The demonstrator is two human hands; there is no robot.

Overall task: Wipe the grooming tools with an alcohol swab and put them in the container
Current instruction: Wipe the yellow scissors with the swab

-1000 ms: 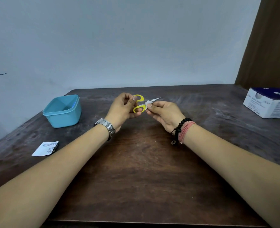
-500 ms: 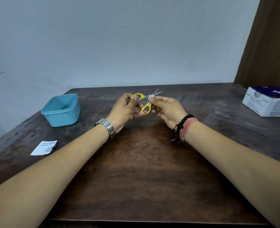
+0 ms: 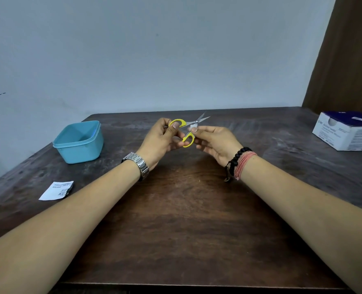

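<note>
Scissors [image 3: 191,126]: small pair w/ yellow loop handles, held up over the middle of the table, blades parted in a narrow V, tips pointing up and to the right.
Left hand [image 3: 161,141]: curled round the handle end; thumb lies across the upper yellow loop, other fingers wrapped under near the lower loop. Steel watch [image 3: 138,164] on that wrist.
Right hand [image 3: 216,143]: thumb and forefinger pinch a small white alcohol swab [image 3: 191,127] against the scissors just by the pivot, below the blades; remaining fingers loosely bent beneath. Black bead bracelet and pink thread band [image 3: 240,163] on the wrist.
Container [image 3: 80,145]: light blue plastic tub, lid off, sits on the table to the left, well apart from the hands; inside looks bare as far as can be seen.
Wrapper [image 3: 56,190]: torn white sachet w/ print, flat on the table near the left forearm.
Box [image 3: 345,130]: white and dark blue carton at the far right edge; text too small to read.
Table [image 3: 180,219]: dark brown wood, worn surface.
</note>
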